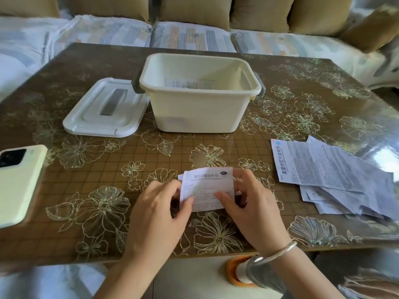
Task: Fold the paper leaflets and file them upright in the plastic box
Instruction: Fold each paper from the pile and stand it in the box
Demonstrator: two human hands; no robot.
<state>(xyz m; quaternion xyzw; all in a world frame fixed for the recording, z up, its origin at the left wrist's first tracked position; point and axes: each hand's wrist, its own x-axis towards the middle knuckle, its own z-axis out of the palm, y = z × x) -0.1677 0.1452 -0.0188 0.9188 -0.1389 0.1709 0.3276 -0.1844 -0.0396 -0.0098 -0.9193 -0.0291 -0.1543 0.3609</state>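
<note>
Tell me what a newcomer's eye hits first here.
Front and centre, the left hand and right hand pinch a small printed leaflet over the flowered table. Behind it stands an open cream plastic box with a filed leaflet already inside and its white lid lying to the left. A loose pile of unfolded leaflets fans out at the right.

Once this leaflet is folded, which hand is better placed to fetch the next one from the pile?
Probably the right hand: the pile of leaflets lies on its side of the table, whereas the left hand would have to cross over. Both grip the leaflet.
</note>
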